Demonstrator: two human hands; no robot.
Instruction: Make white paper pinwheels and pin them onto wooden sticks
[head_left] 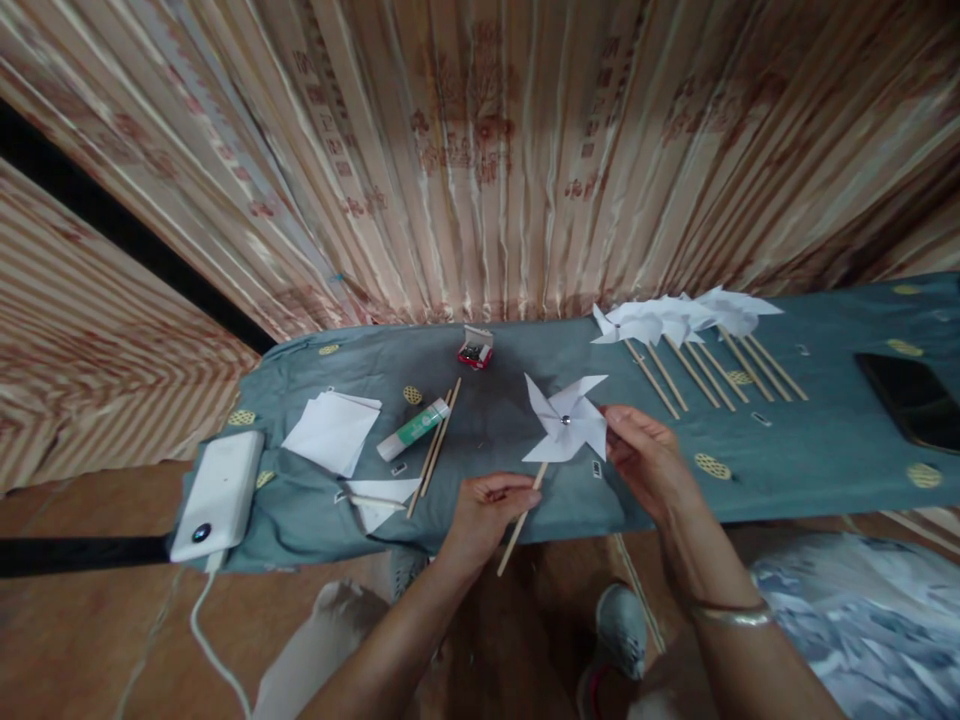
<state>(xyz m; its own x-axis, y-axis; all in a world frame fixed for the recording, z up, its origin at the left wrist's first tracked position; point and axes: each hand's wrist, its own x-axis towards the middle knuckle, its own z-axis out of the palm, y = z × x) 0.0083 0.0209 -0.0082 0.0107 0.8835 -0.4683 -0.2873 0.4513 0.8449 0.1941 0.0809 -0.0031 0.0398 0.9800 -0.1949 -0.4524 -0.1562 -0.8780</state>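
Observation:
A white paper pinwheel (568, 435) with a shiny pin at its centre is held up over the front of the cloth. My left hand (491, 510) pinches its wooden stick just below the blades; the stick's lower end pokes out beneath the hand. At the pinwheel's right edge, the fingertips of my right hand (649, 455) are closed on a paper blade. Behind the pinwheel, a small open red box (475, 350) holds dark metal pins. To the left lie a glue stick (412, 430) and two bare wooden sticks (436, 440).
Several pinwheels (675, 322) lie in an overlapping row at the back right. A stack of white paper (330, 430), a folded paper piece (379, 503) and a white power bank (219, 495) with a cable lie left. A dark phone (911, 400) rests far right. A curtain (480, 200) hangs behind.

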